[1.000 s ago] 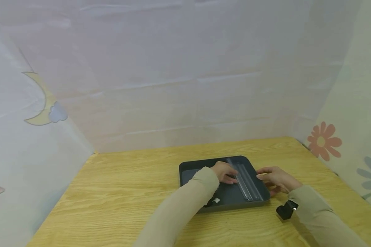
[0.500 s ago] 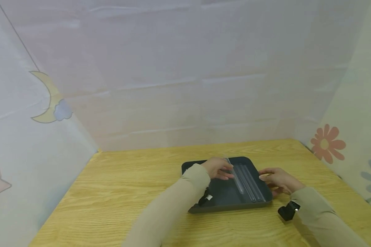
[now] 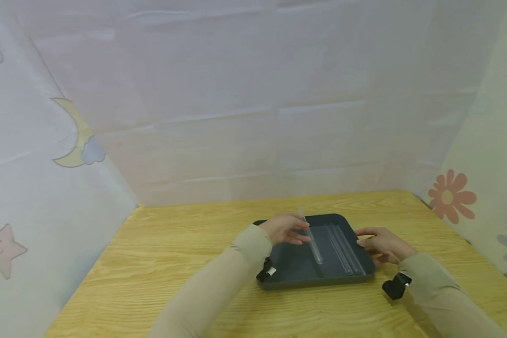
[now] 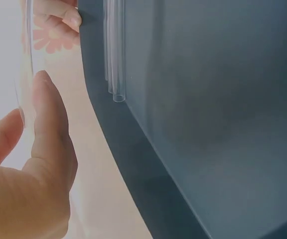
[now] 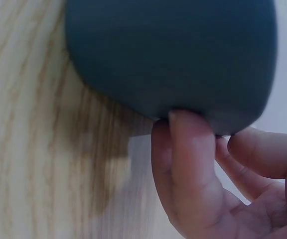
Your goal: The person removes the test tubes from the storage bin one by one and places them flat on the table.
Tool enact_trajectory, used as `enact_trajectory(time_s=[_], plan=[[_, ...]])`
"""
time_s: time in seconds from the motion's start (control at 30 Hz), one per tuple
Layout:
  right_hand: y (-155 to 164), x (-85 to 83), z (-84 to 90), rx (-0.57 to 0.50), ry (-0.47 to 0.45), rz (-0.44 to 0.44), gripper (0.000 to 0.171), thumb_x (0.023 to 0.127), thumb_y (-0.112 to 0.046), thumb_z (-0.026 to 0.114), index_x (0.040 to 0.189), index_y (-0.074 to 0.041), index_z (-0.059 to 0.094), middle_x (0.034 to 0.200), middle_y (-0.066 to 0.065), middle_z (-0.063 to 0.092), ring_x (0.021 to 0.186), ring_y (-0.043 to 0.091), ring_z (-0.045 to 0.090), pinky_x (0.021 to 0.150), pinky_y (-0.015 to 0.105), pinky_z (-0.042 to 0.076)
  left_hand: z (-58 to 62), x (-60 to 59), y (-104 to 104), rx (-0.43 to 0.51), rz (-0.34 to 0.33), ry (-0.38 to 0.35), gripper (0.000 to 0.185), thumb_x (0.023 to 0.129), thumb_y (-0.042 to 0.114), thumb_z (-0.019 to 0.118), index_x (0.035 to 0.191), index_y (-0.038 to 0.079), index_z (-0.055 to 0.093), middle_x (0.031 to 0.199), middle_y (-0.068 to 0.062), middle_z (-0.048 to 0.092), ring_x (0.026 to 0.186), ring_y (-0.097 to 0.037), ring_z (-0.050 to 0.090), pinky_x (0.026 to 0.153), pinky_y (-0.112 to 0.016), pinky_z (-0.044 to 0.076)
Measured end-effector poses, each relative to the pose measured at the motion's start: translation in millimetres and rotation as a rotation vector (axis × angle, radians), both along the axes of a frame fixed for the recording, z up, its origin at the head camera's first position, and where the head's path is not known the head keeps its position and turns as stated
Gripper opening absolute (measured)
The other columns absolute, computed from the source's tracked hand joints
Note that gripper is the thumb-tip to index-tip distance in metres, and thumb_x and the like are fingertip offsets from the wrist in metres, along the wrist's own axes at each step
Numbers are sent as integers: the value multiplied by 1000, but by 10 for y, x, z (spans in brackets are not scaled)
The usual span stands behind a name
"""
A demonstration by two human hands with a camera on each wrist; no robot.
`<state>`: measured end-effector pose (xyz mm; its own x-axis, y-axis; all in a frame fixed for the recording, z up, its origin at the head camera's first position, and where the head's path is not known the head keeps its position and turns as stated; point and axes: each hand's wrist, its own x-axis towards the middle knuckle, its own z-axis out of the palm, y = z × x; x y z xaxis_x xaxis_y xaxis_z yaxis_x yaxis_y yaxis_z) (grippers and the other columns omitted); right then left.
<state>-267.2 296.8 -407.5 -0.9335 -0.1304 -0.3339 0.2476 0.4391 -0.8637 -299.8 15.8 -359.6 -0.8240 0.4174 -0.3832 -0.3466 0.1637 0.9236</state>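
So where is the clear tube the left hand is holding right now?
In the head view, the clear tube is pinched by the left hand above the dark tray, left of the two tubes lying near its right edge.

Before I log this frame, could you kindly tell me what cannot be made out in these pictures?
- Head view: whether the left hand pinches or only touches the clear glass tube; small and blurred.
- Left wrist view: the tube's full length; cut by the top edge.
- Right wrist view: the dark grey plastic tray's inside; only its outer wall faces the camera.
- Head view: the right hand's fingertips, hidden behind the tray's rim.
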Motion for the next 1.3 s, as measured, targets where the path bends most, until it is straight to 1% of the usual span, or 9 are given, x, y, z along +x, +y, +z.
enact_trajectory(time_s=[0.2,0.43,0.67,0.9,1.07,1.3], plan=[[22,-21,-4,-9,0,-6,49,100,-6,52,141,13,33,88,7,68,76,22,67,60,39,57,3,10,-86,4,21,12,53,97,8,61,145,2,42,113,-11,65,101,-33,67,79,-37,57],[36,-10,10,28,14,12,51,100,-9,52,143,12,33,95,7,67,77,21,65,58,37,53,-25,17,-185,4,40,11,55,96,6,62,146,0,40,115,-13,64,100,-33,68,76,-37,58],[36,-2,25,30,15,11,52,101,-9,52,143,12,32,95,7,67,77,20,65,58,37,52,-17,55,-285,-1,26,20,60,96,7,62,149,0,35,119,-13,62,99,-32,68,74,-35,58],[37,-24,9,37,10,8,51,101,-10,51,143,12,32,96,8,66,78,21,66,60,37,54,-12,77,-408,2,22,29,59,97,8,61,148,-1,34,124,-14,60,97,-30,68,70,-31,57],[43,-32,-1,37,8,5,51,102,-10,51,144,12,32,96,8,66,77,21,65,60,37,54,-22,95,-496,-5,15,32,61,97,9,60,150,0,32,129,-15,58,97,-29,68,72,-31,57],[44,-13,1,17,14,11,50,101,-8,51,142,13,32,90,6,67,77,20,66,60,38,55,-33,120,-575,-17,6,40,61,97,11,60,151,1,32,135,-17,55,97,-28,69,77,-34,57]])
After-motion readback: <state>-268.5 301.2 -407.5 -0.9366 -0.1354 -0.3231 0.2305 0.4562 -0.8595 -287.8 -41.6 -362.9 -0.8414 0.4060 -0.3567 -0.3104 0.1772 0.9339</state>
